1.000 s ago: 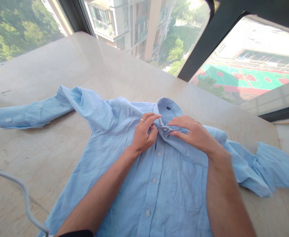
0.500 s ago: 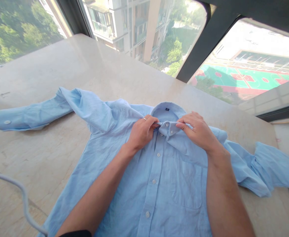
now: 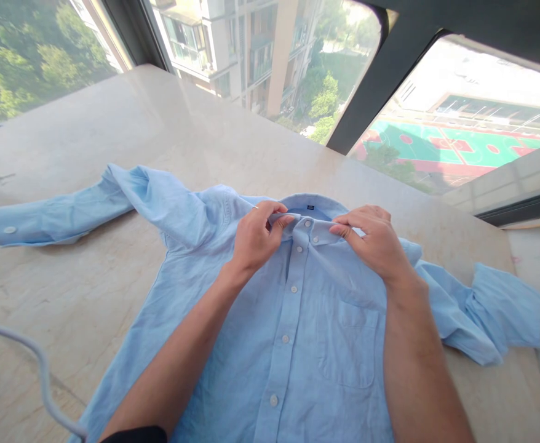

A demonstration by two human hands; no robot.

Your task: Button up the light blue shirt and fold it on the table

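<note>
A light blue button-up shirt (image 3: 233,363) lies front side up, its collar (image 3: 320,203) toward the window. My left hand (image 3: 257,239) pinches the left side of the collar between thumb and fingers; a ring shows on one finger. On the other side, my right hand (image 3: 370,240) grips the collar edge in the same way. The stretch of collar between them is lifted and pulled fairly straight, with a white button (image 3: 307,223) showing at its middle. Several more buttons run down the front placket (image 3: 285,339). One sleeve reaches out left, the other is bunched at right.
The shirt rests on a pale stone surface (image 3: 90,135) that meets dark window frames (image 3: 362,80) at the back. A white cable (image 3: 39,357) curves across the lower left. Buildings, trees and a sports court show through the glass.
My left hand has shifted slightly left and up with its side of the collar. The collar front is now straighter and more spread; my right hand keeps its hold.
</note>
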